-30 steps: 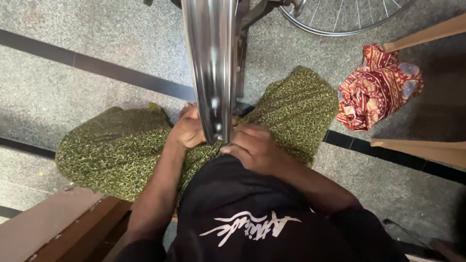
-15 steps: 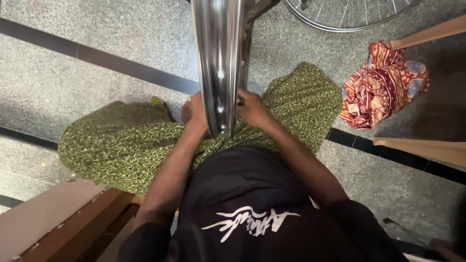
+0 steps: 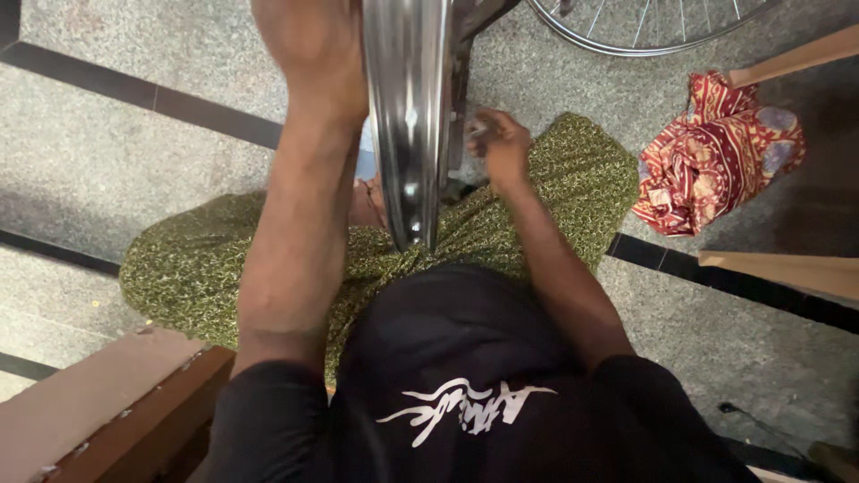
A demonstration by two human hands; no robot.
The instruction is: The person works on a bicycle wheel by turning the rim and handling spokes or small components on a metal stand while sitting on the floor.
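Observation:
A shiny curved metal wheel rim (image 3: 407,116) stands upright between my knees, its lower end over my green patterned lap cloth (image 3: 206,268). My left hand (image 3: 313,54) is raised high against the rim's left side, its fingers curled around the edge and partly cut off by the frame top. My right hand (image 3: 501,148) is lower, just right of the rim beside a dark metal stand (image 3: 458,98). Its fingertips are pinched on a small pale part (image 3: 480,131) that I cannot make out.
A spoked bicycle wheel (image 3: 644,27) lies on the stone floor at the top right. A crumpled red patterned cloth (image 3: 716,156) sits to the right between pale wooden legs (image 3: 787,268). A brown wooden bench (image 3: 107,411) is at the lower left.
My left hand has slid up the rim toward the camera. My right hand has left the rim's lower end and moved right, pinching a small part. The view has drawn closer.

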